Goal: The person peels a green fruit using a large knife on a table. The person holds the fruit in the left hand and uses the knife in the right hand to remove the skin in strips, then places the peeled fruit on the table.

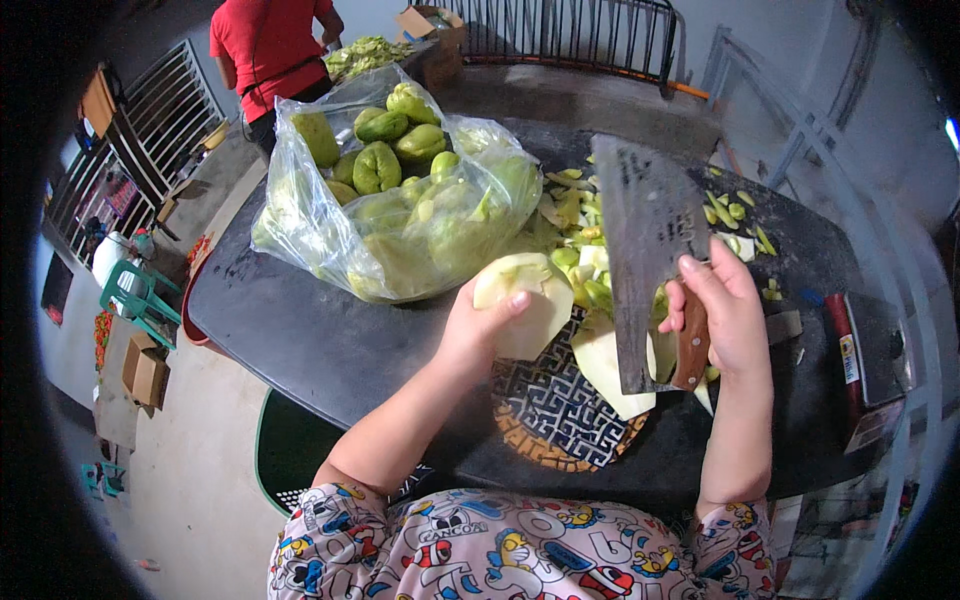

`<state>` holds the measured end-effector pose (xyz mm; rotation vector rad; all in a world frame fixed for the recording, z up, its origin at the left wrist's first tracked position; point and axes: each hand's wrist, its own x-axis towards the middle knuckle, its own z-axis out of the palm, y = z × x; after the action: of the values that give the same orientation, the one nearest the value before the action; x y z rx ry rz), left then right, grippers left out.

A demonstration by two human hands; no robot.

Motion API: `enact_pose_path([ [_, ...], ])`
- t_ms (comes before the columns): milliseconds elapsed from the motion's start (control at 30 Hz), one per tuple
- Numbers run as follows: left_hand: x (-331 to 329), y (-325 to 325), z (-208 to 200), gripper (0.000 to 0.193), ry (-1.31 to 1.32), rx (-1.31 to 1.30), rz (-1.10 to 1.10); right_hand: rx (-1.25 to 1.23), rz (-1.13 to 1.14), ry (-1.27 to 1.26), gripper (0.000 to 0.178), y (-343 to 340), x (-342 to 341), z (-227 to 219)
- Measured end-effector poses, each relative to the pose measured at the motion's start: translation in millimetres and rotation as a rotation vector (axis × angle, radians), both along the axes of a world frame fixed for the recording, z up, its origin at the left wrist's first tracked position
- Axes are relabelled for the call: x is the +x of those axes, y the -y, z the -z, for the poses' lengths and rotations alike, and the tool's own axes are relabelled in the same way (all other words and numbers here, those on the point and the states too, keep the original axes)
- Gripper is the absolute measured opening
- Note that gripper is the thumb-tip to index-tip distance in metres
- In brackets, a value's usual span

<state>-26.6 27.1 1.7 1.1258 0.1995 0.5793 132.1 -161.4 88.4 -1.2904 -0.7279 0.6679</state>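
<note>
My left hand grips a pale, peeled chayote from its left side, thumb resting on its face. In my right hand is a cleaver with a broad, stained blade, held upright by its wooden handle. The blade is to the right of the chayote and apart from it. Below the two hands, another pale peeled piece lies partly behind the blade, on a round mat with a black-and-white maze pattern. Green peels and scraps are heaped behind the hands, partly hidden by the blade.
A large clear plastic bag of green chayotes stands on the dark table, left of the scraps. A red-handled box-like thing sits at the right edge. Beyond the table stands a person in a red shirt. A green chair is far left.
</note>
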Motion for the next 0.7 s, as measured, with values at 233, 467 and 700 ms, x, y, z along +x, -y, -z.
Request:
enact_pose_path([
  [233,-3,-7,-6,0.056,-0.056,0.057,0.055,-0.111,-0.145,0.041,0.023,-7,-16,3],
  [467,-2,-5,-10,0.061,-0.131,0.133,0.05,-0.171,-0.149,0.071,0.029,-3,-19,-2],
  [700,-2,-7,-6,0.058,-0.139,0.187,0.063,-0.205,-0.161,0.089,0.029,-3,-20,-2],
])
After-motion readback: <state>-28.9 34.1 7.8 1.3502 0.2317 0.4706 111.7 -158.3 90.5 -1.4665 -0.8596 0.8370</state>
